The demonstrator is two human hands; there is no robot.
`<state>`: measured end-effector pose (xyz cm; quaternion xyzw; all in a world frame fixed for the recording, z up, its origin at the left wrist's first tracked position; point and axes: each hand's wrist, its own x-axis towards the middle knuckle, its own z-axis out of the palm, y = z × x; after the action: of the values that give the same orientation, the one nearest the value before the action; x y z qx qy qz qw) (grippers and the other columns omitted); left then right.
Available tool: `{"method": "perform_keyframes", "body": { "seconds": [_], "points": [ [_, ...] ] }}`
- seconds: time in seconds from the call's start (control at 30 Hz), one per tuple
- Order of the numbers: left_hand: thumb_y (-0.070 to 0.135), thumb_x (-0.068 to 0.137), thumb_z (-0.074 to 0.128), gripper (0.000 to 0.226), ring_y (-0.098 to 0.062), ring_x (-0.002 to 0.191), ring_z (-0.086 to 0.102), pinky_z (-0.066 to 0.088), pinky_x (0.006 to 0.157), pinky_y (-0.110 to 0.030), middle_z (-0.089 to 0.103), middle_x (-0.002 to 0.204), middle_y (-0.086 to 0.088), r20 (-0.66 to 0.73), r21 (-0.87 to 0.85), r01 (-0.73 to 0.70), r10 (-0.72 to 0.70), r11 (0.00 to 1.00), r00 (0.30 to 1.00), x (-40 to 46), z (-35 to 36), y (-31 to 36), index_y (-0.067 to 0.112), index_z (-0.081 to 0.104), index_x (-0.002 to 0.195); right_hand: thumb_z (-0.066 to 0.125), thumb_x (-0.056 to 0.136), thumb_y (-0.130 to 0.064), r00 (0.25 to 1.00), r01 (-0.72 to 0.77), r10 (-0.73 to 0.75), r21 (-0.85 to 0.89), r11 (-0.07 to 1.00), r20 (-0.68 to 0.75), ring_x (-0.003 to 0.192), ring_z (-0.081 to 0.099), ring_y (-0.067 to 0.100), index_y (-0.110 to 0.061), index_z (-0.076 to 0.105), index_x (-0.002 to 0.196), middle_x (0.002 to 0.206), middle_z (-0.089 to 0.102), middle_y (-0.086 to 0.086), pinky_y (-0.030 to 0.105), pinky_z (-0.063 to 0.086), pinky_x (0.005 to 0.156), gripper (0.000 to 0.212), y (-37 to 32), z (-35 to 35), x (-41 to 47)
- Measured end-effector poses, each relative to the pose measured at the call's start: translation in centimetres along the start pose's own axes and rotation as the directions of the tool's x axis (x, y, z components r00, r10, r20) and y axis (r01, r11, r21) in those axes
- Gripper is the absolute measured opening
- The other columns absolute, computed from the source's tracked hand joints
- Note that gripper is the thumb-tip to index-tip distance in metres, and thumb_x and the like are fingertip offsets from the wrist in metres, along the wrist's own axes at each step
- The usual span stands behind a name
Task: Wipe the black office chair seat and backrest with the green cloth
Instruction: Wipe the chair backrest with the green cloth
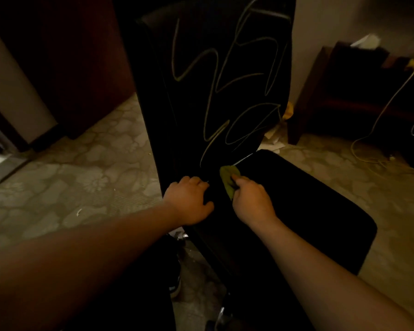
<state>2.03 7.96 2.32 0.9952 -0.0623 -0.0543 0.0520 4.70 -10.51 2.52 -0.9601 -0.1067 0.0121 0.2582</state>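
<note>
The black office chair stands in the middle of the view. Its tall backrest (215, 75) carries pale squiggly lines, and its flat seat (304, 211) spreads out to the right. My right hand (251, 199) is shut on the green cloth (227, 180) and presses it into the corner where the backrest meets the seat. Just to its left, my left hand (189, 201) grips the lower left edge of the backrest, fingers curled around it.
A dark wooden low table (359, 91) stands at the right with cables (378, 120) trailing over the patterned carpet (81, 177). Paper scraps lie behind the chair. A dark door or cabinet (81, 56) is at the left. Chrome chair-base parts (222, 314) show below.
</note>
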Motion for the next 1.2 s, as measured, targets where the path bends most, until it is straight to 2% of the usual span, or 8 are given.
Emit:
{"method": "perform_keyframes", "body": {
  "seconds": [0.27, 0.4, 0.67, 0.8, 0.9, 1.0, 1.1, 1.2],
  "points": [
    [0.060, 0.094, 0.044, 0.048, -0.017, 0.100, 0.064, 0.055, 0.082, -0.035, 0.064, 0.118, 0.006, -0.182, 0.059, -0.025, 0.036, 0.998, 0.983, -3.4, -10.3, -1.3, 0.037, 0.058, 0.134, 0.043, 0.096, -0.018, 0.918, 0.284, -0.183, 0.259, 0.923, -0.351, 0.115, 0.056, 0.017, -0.028, 0.042, 0.142, 0.130, 0.058, 0.001, 0.033, 0.050, 0.096, 0.047, -9.1, -7.7, 0.5],
    [0.059, 0.091, 0.046, 0.045, -0.017, 0.101, 0.063, 0.056, 0.075, -0.036, 0.067, 0.109, 0.008, -0.360, 0.058, -0.004, 0.025, 0.998, 0.933, -3.9, -16.5, -3.1, 0.037, 0.065, 0.126, 0.043, 0.097, -0.017, 0.867, 0.370, -0.221, 0.280, 0.886, -0.446, 0.108, 0.054, 0.012, -0.025, 0.044, 0.139, 0.126, 0.057, 0.001, 0.024, 0.046, 0.089, 0.043, -12.8, -10.3, 1.7],
    [0.051, 0.096, 0.049, 0.038, -0.015, 0.101, 0.060, 0.058, 0.076, -0.039, 0.063, 0.112, 0.007, -0.523, -0.007, 0.033, -0.032, 0.999, 0.852, -3.5, -25.7, -5.5, 0.034, 0.065, 0.125, 0.044, 0.096, -0.011, 0.794, 0.494, -0.313, 0.254, 0.831, -0.521, 0.099, 0.052, 0.009, -0.020, 0.058, 0.126, 0.114, 0.054, -0.002, 0.016, 0.040, 0.081, 0.034, -17.2, -14.3, 5.1],
    [0.041, 0.096, 0.049, 0.041, -0.023, 0.116, 0.045, 0.049, 0.087, -0.038, 0.055, 0.125, 0.000, -0.675, 0.100, 0.097, -0.004, 0.990, 0.738, -1.9, -28.9, -5.5, 0.027, 0.056, 0.134, 0.045, 0.096, -0.012, 0.746, 0.549, -0.316, 0.272, 0.790, -0.587, 0.097, 0.050, 0.001, -0.019, 0.058, 0.124, 0.114, 0.052, -0.005, 0.005, 0.038, 0.078, 0.031, -18.8, -15.9, 7.3],
    [0.038, 0.093, 0.051, 0.050, -0.031, 0.125, 0.036, 0.040, 0.099, -0.045, 0.039, 0.139, -0.005, -0.738, 0.120, 0.201, -0.048, 0.972, 0.673, 0.1, -31.7, -5.6, 0.024, 0.043, 0.141, 0.047, 0.095, -0.009, 0.694, 0.583, -0.288, 0.280, 0.763, -0.660, 0.100, 0.050, 0.002, -0.016, 0.059, 0.122, 0.114, 0.052, -0.003, 0.009, 0.040, 0.088, 0.030, -20.3, -16.7, 9.5],
    [0.038, 0.097, 0.048, 0.055, -0.033, 0.130, 0.035, 0.040, 0.103, -0.048, 0.036, 0.149, -0.009, -0.707, 0.050, 0.193, -0.102, 0.980, 0.700, 2.1, -33.4, -5.4, 0.020, 0.036, 0.148, 0.048, 0.096, -0.013, 0.719, 0.583, -0.303, 0.305, 0.753, -0.626, 0.105, 0.051, 0.008, -0.017, 0.059, 0.119, 0.116, 0.051, -0.002, 0.023, 0.046, 0.095, 0.026, -21.9, -16.5, 11.8],
    [0.038, 0.098, 0.049, 0.061, -0.033, 0.131, 0.032, 0.038, 0.103, -0.047, 0.037, 0.150, -0.010, -0.649, 0.069, 0.232, -0.133, 0.970, 0.749, 3.6, -32.9, -5.4, 0.017, 0.031, 0.152, 0.049, 0.099, -0.024, 0.694, 0.674, -0.502, 0.222, 0.704, -0.515, 0.107, 0.043, 0.009, -0.023, 0.064, 0.112, 0.111, 0.055, -0.006, 0.014, 0.036, 0.093, 0.019, -22.8, -15.2, 13.4],
    [0.037, 0.096, 0.046, 0.067, -0.031, 0.127, 0.032, 0.037, 0.101, -0.043, 0.036, 0.147, -0.008, -0.700, 0.076, 0.275, -0.146, 0.958, 0.699, 4.0, -31.6, -6.0, 0.015, 0.024, 0.155, 0.054, 0.097, -0.025, 0.637, 0.727, -0.560, 0.169, 0.666, -0.530, 0.103, 0.037, 0.009, -0.025, 0.066, 0.106, 0.106, 0.052, -0.007, 0.011, 0.031, 0.088, 0.014, -22.7, -14.6, 15.1]
  ]
}}
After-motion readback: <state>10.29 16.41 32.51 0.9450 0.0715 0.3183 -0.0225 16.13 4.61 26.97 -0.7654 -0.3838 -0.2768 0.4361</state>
